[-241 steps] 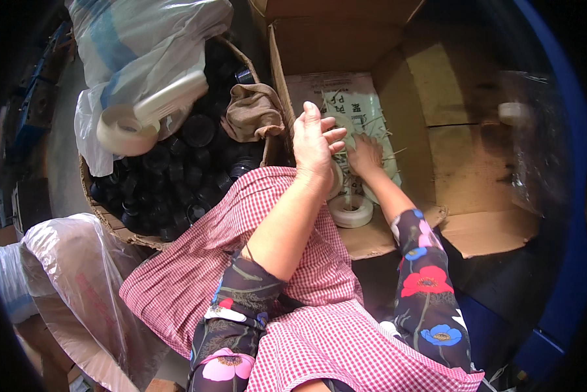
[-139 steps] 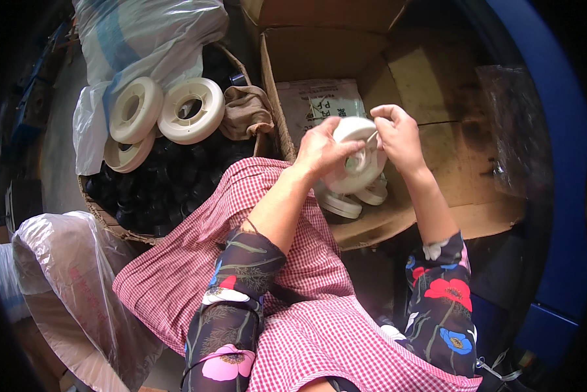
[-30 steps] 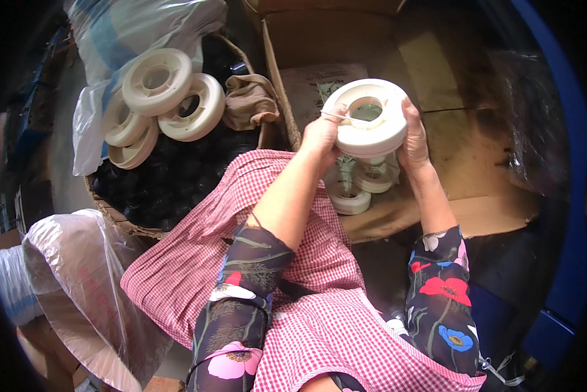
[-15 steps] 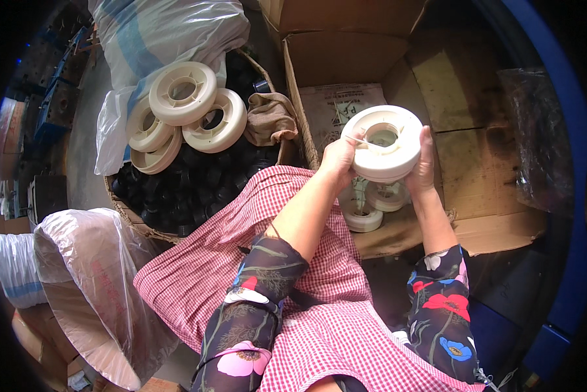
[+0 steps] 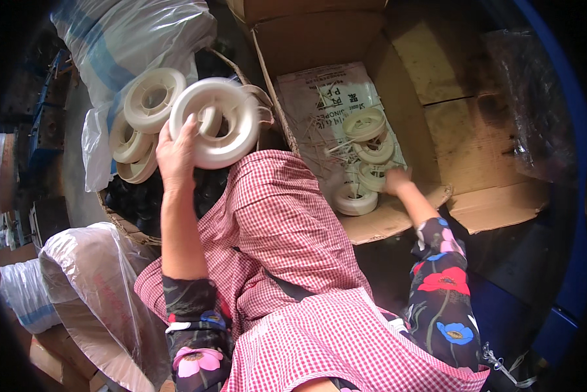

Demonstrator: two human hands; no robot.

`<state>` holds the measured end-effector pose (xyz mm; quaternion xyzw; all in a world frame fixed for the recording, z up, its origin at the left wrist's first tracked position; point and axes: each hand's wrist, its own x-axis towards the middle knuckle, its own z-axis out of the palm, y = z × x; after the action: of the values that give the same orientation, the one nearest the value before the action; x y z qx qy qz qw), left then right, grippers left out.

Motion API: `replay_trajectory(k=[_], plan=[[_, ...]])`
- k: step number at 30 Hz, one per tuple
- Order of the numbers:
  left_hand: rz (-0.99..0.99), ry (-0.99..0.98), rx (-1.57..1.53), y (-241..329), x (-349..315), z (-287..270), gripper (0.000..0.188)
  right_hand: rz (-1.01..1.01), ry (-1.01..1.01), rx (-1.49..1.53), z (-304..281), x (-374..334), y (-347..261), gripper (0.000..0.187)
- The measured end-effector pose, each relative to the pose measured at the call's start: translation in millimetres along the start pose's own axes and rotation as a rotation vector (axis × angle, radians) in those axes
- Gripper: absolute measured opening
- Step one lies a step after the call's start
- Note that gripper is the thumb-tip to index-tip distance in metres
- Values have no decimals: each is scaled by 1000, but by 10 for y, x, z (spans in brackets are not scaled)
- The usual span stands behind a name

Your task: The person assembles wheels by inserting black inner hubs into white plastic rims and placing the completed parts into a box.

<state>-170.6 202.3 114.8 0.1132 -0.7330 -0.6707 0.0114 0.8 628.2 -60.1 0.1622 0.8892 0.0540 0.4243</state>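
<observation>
My left hand (image 5: 177, 153) grips a thick white plastic ring (image 5: 244, 145), fingers behind it and thumb over its face, above the black parts (image 5: 137, 199) on the left. Against that ring lie several other white rings, one on top (image 5: 137, 108). On the right, my right hand (image 5: 396, 181) is down in a cardboard box (image 5: 437, 157), its fingers closed at the edge of another white ring (image 5: 370, 178); the fingertips are partly hidden. Beside it are a ring near the front flap (image 5: 355, 205) and two rings farther in, the farthest yellowish (image 5: 364, 123).
Thin white plastic stalks (image 5: 316, 124) lie on a printed white sack (image 5: 326, 78) inside the box. A large plastic-wrapped bundle (image 5: 133, 39) stands behind the rings. Brown cloth (image 5: 265, 112) shows beside the held ring. A plastic-covered roll (image 5: 91, 287) is at the lower left.
The ring held in both hands has moved left out of the box, now in my left hand alone. My right hand has let it go and lowered to a ring in the box.
</observation>
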Motion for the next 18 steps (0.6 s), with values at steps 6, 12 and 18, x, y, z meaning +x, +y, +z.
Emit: replay_trajectory(k=[6, 12, 18], plan=[[-34, 193, 752, -352, 37, -264, 86, -216, 35, -29, 305, 347, 22, 36], [273, -197, 188, 134, -656, 958, 76, -161, 543, 1080, -375, 174, 248, 35], [-316, -486, 188, -390, -925, 1657, 103, -439, 60, 2169, -1315, -463, 117, 27]])
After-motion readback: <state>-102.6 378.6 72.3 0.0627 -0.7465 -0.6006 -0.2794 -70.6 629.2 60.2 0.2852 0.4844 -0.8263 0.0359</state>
